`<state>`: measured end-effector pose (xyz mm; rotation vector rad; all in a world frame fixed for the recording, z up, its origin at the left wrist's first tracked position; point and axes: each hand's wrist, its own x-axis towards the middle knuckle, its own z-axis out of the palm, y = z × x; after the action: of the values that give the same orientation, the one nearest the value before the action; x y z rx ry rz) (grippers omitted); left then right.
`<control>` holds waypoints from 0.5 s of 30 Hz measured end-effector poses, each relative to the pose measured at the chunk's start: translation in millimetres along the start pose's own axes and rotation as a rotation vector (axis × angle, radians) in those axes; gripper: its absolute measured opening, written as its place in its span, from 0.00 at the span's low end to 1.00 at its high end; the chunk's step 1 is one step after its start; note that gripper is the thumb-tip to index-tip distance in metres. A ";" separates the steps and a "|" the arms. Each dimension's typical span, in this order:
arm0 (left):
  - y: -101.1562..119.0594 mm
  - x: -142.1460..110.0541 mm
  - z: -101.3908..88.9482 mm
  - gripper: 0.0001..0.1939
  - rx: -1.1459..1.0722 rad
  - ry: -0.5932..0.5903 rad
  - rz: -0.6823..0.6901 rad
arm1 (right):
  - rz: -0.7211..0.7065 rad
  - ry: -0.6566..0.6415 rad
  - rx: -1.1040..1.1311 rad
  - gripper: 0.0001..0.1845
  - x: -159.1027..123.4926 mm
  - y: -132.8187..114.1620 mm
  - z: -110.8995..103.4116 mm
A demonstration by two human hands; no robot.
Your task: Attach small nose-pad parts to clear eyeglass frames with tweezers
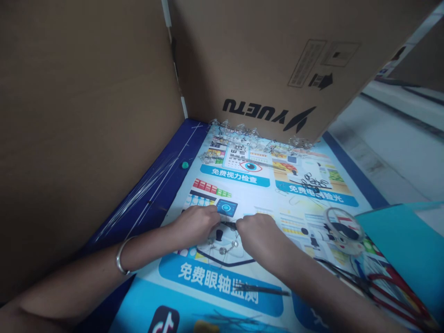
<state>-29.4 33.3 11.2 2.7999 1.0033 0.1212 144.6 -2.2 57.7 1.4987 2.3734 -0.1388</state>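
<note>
Two-handed hold, close in, over the printed sheet (277, 217) on the counter (173, 187). Left hand (196, 224) at 9 o'clock, fingers curled in a tight pinch; cannot tell the contents. Right hand (260, 236) at 3 o'clock, fingers folded round a slim dark tool (229, 225); its tip just beside the left fingertips, probably to steady fine work from both sides. Beaded strand (222, 251) at 6 o'clock from the grip, near both hands, sagging in an arc: long axis roughly 9 to 3, bulge toward 6. Tool axis also near 9 to 3, tip toward 9. Clear beaded pieces (243, 129) out at 12, likely for elbow room. Red-handled scissors (385, 282) at 4, presumably for easy right-side reach.
</note>
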 end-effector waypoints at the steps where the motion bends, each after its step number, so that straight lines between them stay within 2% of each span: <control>1: -0.2 -0.1 0.5 0.06 0.004 0.002 0.001 | -0.002 -0.009 0.007 0.11 1.2 1.3 -1.3; 7: -0.7 -0.4 -1.1 0.07 -0.016 -0.029 -0.011 | -0.040 -0.036 0.003 0.11 8.2 10.2 -6.2; 15: -1.4 -1.3 -1.4 0.09 -0.058 -0.034 -0.035 | 0.008 0.162 -0.144 0.10 -2.2 -11.8 5.5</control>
<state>-31.5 33.8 12.3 2.7220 1.0233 0.0957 136.2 -10.7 52.2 1.5017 2.4427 0.1583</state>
